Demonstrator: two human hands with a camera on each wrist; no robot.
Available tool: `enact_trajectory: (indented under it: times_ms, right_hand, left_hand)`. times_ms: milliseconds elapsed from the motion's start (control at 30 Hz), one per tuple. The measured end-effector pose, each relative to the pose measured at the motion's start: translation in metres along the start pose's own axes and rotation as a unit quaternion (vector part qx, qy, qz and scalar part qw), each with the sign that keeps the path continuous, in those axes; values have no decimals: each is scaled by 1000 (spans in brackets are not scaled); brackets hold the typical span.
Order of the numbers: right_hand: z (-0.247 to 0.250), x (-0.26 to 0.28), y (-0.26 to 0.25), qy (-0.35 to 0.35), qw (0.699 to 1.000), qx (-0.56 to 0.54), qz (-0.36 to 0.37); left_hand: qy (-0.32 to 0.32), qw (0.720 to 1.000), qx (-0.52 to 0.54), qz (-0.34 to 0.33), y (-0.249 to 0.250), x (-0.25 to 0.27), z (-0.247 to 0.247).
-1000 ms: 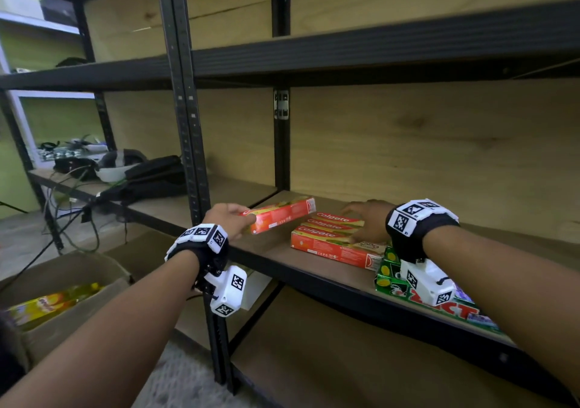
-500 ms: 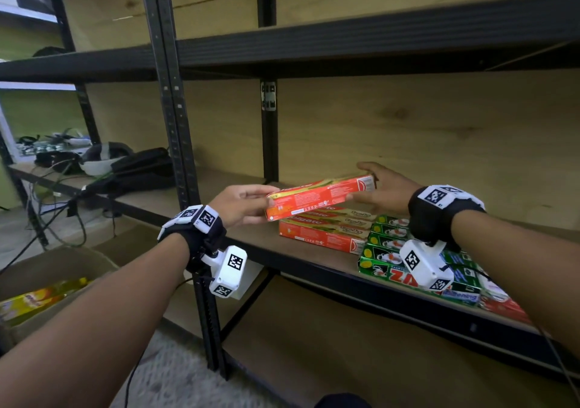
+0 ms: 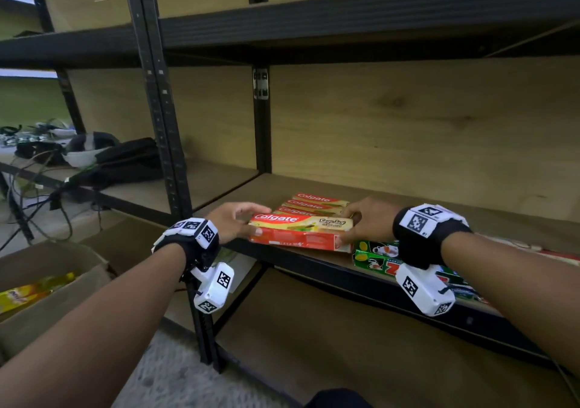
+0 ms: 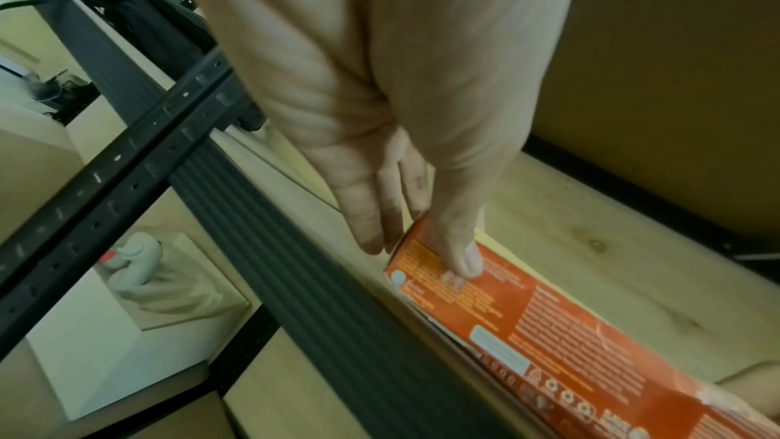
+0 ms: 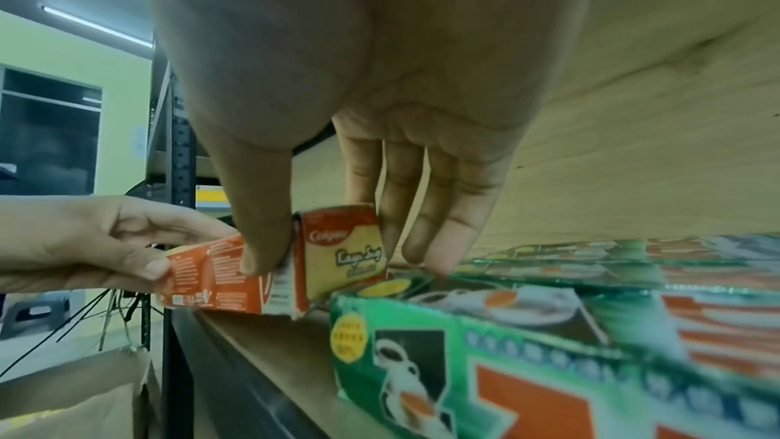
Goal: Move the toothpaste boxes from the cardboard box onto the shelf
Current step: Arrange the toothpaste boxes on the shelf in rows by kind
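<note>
You hold the red cardboard Colgate toothpaste box at both ends, left hand and right hand pinching it, long axis along the wooden shelf's front edge, just before the stacked row.

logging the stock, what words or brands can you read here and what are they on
"Colgate": top face of the red box that the left hand and right hand hold at its ends.
"Colgate": each of the three red boxes behind on the shelf.
Cursive words on the held box's cream panel: too blurred to read.
Green boxes: only a large red "Z" shows.
Fine print on the held box's side: unreadable.
</note>
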State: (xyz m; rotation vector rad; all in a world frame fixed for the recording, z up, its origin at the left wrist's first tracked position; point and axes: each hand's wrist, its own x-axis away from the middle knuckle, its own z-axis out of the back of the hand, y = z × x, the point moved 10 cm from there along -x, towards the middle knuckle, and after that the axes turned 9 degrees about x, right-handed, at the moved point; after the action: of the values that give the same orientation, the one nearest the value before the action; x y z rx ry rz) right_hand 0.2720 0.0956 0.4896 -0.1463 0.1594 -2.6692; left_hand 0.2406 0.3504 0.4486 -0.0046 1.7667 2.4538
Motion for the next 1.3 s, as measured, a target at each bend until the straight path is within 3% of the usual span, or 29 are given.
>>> enact_trajectory:
  times_ms: [200, 300, 500, 700, 900, 1300]
  right_hand:
    - [-17, -9, -2, -35, 996, 88, 1]
    - [-7, -12, 4, -43, 999, 18, -7]
    - [32, -65, 11, 15, 999, -29, -25]
    - [7, -114, 9, -49, 995, 87, -14]
    - [-16, -127, 12, -127, 985, 111, -21]
    - [-22, -132, 11, -122, 986, 104, -41]
  left_hand:
    - [18, 998, -59, -17, -12, -9, -4]
    - [26, 992, -124, -11, -6, -14, -3]
    - [11, 981, -190, 39, -4, -24, -15]
    - [46, 956, -286, 51, -13, -32, -16]
    - [43, 947, -312, 65, -16, -35, -19]
    - [13, 927, -370, 51, -10, -32, -29]
